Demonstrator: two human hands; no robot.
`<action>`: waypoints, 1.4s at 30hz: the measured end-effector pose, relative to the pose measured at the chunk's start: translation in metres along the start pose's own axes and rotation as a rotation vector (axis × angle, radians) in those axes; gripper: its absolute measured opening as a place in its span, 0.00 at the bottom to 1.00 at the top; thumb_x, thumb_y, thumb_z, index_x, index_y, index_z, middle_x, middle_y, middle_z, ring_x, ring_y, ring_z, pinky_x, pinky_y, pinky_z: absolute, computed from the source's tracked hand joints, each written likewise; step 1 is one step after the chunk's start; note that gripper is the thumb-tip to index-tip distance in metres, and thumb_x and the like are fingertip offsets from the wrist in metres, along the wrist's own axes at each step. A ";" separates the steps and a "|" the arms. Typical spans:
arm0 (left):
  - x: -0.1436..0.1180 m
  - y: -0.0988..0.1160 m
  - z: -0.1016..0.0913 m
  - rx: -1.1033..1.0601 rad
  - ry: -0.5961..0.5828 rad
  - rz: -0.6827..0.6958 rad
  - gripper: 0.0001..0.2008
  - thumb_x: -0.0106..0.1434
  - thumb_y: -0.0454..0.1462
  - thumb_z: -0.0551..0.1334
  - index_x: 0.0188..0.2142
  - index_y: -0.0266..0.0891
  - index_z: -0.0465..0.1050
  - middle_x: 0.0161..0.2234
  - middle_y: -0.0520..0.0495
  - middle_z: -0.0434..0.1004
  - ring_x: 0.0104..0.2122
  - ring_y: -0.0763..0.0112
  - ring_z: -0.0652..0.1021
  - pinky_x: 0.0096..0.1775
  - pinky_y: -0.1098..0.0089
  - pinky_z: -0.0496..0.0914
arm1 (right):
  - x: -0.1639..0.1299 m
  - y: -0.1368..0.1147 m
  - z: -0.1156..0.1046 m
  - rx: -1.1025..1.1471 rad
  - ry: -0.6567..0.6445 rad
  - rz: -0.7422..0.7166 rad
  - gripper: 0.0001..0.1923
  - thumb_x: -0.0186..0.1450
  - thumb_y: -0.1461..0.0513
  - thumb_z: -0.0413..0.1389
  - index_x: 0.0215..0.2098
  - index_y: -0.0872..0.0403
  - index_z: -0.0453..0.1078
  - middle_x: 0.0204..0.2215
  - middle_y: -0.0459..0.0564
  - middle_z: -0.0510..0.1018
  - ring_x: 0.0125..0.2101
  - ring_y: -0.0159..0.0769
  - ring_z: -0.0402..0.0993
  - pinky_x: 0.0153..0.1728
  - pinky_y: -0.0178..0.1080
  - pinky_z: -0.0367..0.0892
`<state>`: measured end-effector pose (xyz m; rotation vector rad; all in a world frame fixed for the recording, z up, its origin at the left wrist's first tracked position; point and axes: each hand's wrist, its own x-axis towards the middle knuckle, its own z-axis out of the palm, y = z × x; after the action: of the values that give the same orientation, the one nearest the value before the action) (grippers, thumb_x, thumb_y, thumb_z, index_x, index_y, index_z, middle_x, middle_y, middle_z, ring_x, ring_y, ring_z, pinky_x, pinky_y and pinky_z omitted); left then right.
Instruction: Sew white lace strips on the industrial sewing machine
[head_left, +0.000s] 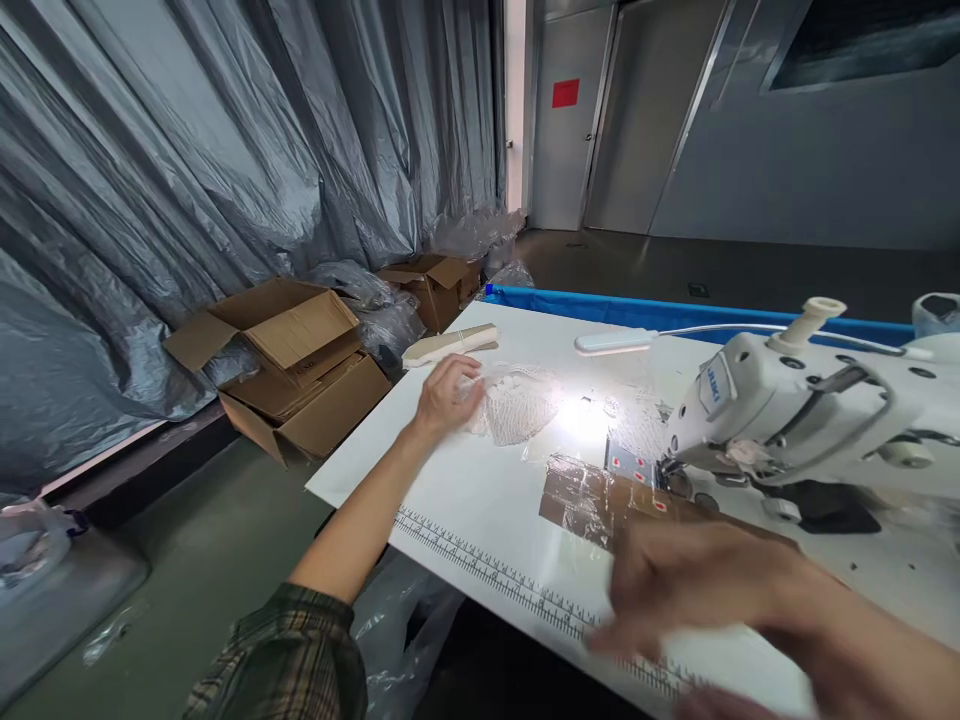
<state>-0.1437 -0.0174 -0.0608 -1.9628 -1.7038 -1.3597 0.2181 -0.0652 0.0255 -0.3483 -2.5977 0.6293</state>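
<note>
My left hand [447, 396] is at the left edge of a crumpled piece of white lace fabric [517, 408], its fingers and thumb closed on that edge. The lace lies on the white sewing table [435, 490]. To its right, the sewing machine's lamp throws a bright glare over more pale netted fabric [637, 420]. My right hand [697, 575] hovers over the front of the table, below the machine; motion smears its fingers, so I cannot make out whether they hold anything. The white sewing machine [750, 390] stands on the right.
Brown tape [577, 495] covers the tabletop before the needle area. A printed ruler [487, 565] runs along the front edge. Behind the lace lie a beige roll [450, 343] and a white handle-like lamp [615, 342] with a cord. Open cardboard boxes [300, 340] stand left on the floor.
</note>
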 end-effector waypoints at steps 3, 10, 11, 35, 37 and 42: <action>-0.015 0.045 0.015 -0.134 -0.146 0.105 0.04 0.65 0.38 0.61 0.35 0.39 0.70 0.31 0.48 0.78 0.32 0.70 0.79 0.36 0.70 0.74 | 0.025 0.001 0.024 -0.061 -0.051 0.185 0.32 0.68 0.53 0.53 0.69 0.37 0.53 0.59 0.53 0.70 0.56 0.51 0.71 0.49 0.53 0.76; -0.045 0.142 0.013 -0.747 -0.636 -0.045 0.13 0.63 0.41 0.65 0.44 0.37 0.71 0.37 0.44 0.78 0.36 0.68 0.79 0.37 0.69 0.74 | -0.012 0.034 0.047 0.070 -0.035 0.325 0.47 0.62 0.58 0.61 0.72 0.40 0.40 0.63 0.56 0.57 0.64 0.48 0.56 0.59 0.53 0.66; -0.045 0.149 0.009 -0.781 -0.648 -0.086 0.12 0.63 0.41 0.66 0.43 0.37 0.72 0.39 0.43 0.78 0.38 0.67 0.79 0.40 0.68 0.75 | -0.023 0.036 0.047 0.095 -0.022 0.352 0.47 0.62 0.58 0.62 0.72 0.41 0.41 0.63 0.56 0.57 0.64 0.48 0.55 0.60 0.53 0.65; -0.031 0.132 0.078 -0.147 -0.668 0.488 0.11 0.70 0.39 0.57 0.47 0.38 0.75 0.48 0.40 0.77 0.42 0.61 0.78 0.40 0.60 0.72 | -0.069 0.104 0.011 -0.007 0.157 1.085 0.09 0.61 0.55 0.59 0.30 0.53 0.72 0.19 0.43 0.70 0.23 0.32 0.64 0.24 0.36 0.55; -0.034 0.134 0.077 -0.215 -0.754 0.553 0.13 0.70 0.42 0.58 0.49 0.40 0.75 0.51 0.41 0.78 0.45 0.60 0.78 0.46 0.56 0.70 | -0.071 0.101 0.012 -0.047 0.167 1.075 0.10 0.60 0.54 0.60 0.31 0.53 0.72 0.19 0.43 0.69 0.22 0.32 0.64 0.24 0.36 0.56; -0.032 0.138 0.067 -0.278 -0.884 0.411 0.19 0.65 0.49 0.62 0.49 0.41 0.75 0.51 0.39 0.77 0.47 0.56 0.76 0.49 0.52 0.68 | -0.062 0.090 0.019 0.254 0.293 1.011 0.11 0.61 0.56 0.61 0.38 0.54 0.75 0.28 0.48 0.77 0.29 0.36 0.73 0.29 0.39 0.68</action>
<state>0.0116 -0.0365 -0.0670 -3.1530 -1.2432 -0.6197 0.2757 -0.0156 -0.0553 -1.5580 -1.8922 1.0959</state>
